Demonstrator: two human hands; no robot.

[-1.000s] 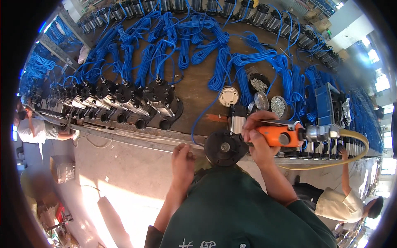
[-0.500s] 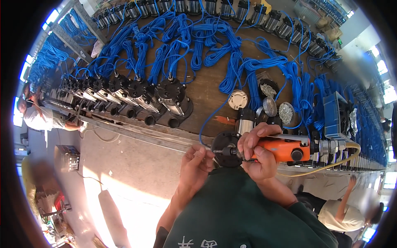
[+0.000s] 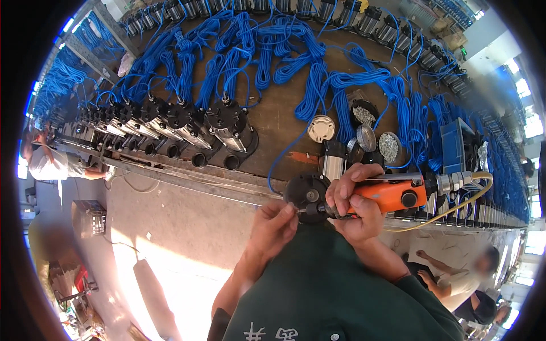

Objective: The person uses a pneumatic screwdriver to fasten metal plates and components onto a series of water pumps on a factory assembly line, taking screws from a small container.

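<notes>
My right hand (image 3: 358, 207) is wrapped round an orange power screwdriver (image 3: 392, 196), held nearly level with its nose pointing left. The thumb and fingertips of my left hand (image 3: 274, 224) pinch a small thin screw (image 3: 300, 210) at the tip of the bit; the fingers partly hide it. Just behind the bit, close against my body, is a black round pump cover (image 3: 298, 187) with a hole in its face. A blue cable (image 3: 273, 162) runs up from it onto the bench.
On the brown bench (image 3: 278, 116) lie bundled blue cables (image 3: 311, 94). Steel-bodied pumps (image 3: 230, 128) line its left edge. Dishes of small metal parts (image 3: 389, 146), a cream round disc (image 3: 322, 129) and a blue crate (image 3: 453, 148) stand right. A yellow hose (image 3: 455, 213) trails from the screwdriver. Other people are nearby.
The black cover has tilted, so its round face shows more. My left fingers have moved slightly and stay pinched by the bit. A person at the lower right has shifted.
</notes>
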